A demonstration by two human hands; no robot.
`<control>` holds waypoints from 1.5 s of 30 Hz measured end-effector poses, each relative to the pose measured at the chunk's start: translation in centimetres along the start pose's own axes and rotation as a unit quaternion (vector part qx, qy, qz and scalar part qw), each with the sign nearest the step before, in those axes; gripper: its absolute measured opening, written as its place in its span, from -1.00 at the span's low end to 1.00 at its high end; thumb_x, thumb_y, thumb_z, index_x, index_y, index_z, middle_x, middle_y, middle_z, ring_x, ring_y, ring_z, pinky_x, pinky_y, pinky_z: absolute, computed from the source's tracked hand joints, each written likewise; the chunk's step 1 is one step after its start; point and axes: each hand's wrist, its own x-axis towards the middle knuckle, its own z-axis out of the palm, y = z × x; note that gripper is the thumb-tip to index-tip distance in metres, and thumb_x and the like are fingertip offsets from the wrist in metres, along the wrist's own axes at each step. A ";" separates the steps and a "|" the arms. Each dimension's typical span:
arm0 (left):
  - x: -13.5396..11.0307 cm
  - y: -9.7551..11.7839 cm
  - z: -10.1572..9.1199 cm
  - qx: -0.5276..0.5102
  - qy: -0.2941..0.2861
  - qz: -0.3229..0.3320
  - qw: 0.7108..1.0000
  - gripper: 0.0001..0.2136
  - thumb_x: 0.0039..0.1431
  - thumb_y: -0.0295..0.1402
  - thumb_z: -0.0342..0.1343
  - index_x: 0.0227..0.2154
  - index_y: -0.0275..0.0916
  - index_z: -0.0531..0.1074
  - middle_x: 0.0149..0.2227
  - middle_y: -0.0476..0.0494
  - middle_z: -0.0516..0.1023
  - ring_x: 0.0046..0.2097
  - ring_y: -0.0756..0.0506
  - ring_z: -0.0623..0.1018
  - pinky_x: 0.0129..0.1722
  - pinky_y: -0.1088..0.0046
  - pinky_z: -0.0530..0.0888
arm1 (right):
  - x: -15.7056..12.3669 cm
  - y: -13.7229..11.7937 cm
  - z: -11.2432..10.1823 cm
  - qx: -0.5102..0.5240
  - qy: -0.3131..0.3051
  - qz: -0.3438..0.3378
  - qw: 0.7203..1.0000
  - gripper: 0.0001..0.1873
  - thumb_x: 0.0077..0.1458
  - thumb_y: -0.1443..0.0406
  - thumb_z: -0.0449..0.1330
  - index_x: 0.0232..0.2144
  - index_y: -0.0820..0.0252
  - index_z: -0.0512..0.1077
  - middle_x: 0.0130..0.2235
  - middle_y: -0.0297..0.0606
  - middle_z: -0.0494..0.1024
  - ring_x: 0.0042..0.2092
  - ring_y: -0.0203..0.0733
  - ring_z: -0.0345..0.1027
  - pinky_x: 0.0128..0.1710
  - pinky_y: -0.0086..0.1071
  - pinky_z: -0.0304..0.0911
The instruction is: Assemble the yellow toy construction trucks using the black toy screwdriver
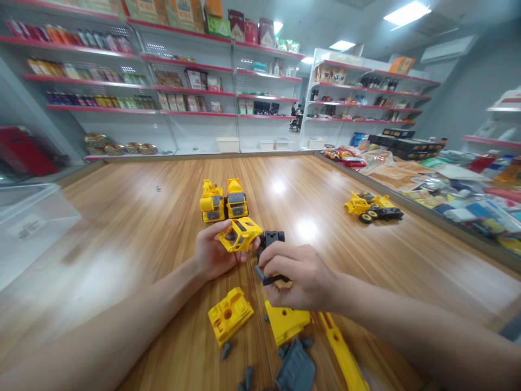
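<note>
Yellow cab (243, 234) is pinched by the left hand (212, 254), dark piece (273, 280) by the curled right hand (302, 273).

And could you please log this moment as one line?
left hand: holds yellow plastic windowed toy cab | right hand: holds slim grey-and-black piece | wooden table: yellow plastic base with round hole, grey plastic scoop

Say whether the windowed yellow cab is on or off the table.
Off the table: left hand holds the yellow cab, fingers showing beneath it.
</note>
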 end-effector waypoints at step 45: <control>-0.8 -0.2 1.2 0.061 -0.102 -0.201 0.972 -0.70 0.01 -0.28 0.04 -0.29 -0.42 0.49 -0.49 -0.32 0.53 -0.60 -0.14 0.48 -0.67 0.44 0.32 | 0.1 0.8 0.5 0.070 0.017 0.162 0.984 -0.87 0.23 0.31 0.15 -0.17 0.20 0.42 -0.24 -0.26 0.55 -0.22 -0.26 0.42 -0.19 -0.38 0.31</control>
